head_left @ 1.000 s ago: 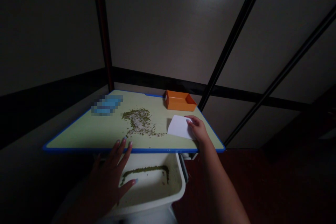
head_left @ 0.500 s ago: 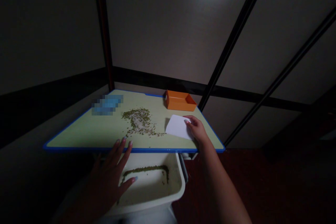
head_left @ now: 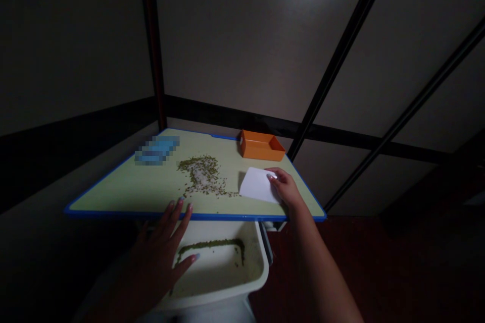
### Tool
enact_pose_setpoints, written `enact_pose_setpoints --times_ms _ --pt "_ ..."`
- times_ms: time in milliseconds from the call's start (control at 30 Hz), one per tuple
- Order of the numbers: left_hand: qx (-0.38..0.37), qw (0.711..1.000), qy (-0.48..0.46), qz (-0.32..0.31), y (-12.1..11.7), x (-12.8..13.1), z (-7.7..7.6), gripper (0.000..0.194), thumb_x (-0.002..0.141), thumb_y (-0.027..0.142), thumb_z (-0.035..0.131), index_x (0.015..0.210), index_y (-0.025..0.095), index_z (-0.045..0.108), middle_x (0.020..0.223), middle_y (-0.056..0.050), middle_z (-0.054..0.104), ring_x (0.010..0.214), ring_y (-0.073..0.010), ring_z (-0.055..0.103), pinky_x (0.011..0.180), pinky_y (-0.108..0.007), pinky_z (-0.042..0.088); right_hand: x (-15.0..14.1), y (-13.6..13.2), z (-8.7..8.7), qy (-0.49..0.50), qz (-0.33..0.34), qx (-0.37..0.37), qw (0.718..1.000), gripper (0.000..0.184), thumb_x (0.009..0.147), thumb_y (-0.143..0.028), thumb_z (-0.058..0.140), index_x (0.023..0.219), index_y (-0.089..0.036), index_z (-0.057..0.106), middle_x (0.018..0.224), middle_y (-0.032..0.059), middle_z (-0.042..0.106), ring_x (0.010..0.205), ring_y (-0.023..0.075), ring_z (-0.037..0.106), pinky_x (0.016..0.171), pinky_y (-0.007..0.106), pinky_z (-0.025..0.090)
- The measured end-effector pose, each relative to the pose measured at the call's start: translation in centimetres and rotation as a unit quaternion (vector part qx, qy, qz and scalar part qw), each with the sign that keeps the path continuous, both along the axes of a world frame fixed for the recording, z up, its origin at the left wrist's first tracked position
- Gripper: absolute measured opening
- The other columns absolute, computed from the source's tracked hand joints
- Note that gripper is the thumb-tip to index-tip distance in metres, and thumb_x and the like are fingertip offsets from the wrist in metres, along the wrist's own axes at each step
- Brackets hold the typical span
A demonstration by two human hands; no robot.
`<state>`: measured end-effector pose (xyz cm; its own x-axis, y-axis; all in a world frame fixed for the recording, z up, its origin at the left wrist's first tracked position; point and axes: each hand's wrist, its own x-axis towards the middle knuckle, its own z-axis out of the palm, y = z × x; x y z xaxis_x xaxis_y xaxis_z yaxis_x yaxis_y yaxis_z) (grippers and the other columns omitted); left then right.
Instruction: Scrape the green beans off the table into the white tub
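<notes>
My right hand (head_left: 286, 185) grips a white, stiff-looking sheet (head_left: 258, 184) by its right side, its lower edge down at the tabletop. Left of the sheet, a heap of small green grains mixed with white granules (head_left: 202, 170) lies spread on the pale green table (head_left: 125, 194); a thin trail of grains reaches the sheet's lower left corner. My left hand (head_left: 164, 245) is open with fingers spread, its fingertips at the table's front edge and its thumb over a white bin (head_left: 261, 275). A line of green grains (head_left: 212, 244) lies inside the bin.
An orange open box (head_left: 262, 146) stands at the back right of the table. A blurred-out blue item (head_left: 157, 150) lies at the back left. The table has a blue rim, and panelled walls (head_left: 235, 50) rise behind it. Dark red floor (head_left: 288, 272) shows at the right.
The view has shifted very slightly. Both hands, the white sheet and the grains stay practically where they were.
</notes>
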<state>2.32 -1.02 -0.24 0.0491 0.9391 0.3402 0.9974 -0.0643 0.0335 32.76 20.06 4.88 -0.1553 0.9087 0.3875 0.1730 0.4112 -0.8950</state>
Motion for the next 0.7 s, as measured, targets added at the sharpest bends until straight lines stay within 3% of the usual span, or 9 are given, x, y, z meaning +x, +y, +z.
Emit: enact_pose_setpoints --times_ms 167,700 --pt "-0.025 1.000 0.002 0.004 -0.06 0.32 0.76 0.075 0.083 0.045 0.047 0.150 0.022 0.023 0.159 -0.011 0.016 0.145 -0.0355 0.021 0.106 -0.066 0.028 -0.17 -0.12 0.10 0.024 0.016 -0.024 0.999 0.033 0.066 -0.040 0.072 0.091 -0.020 0.069 0.089 0.0046 0.069 0.078 0.0179 0.059 0.067 0.028 0.044" --pt "-0.033 0.999 -0.016 0.014 -0.21 0.46 0.86 0.074 0.083 0.042 0.047 0.150 0.024 0.023 0.160 -0.011 0.018 0.145 -0.0365 0.021 0.108 -0.066 0.024 0.21 0.11 0.02 0.010 -0.054 -0.013 0.998 0.032 0.065 -0.039 0.068 0.090 -0.018 0.069 0.085 0.0062 0.069 0.071 0.0177 0.056 0.058 0.027 0.040"
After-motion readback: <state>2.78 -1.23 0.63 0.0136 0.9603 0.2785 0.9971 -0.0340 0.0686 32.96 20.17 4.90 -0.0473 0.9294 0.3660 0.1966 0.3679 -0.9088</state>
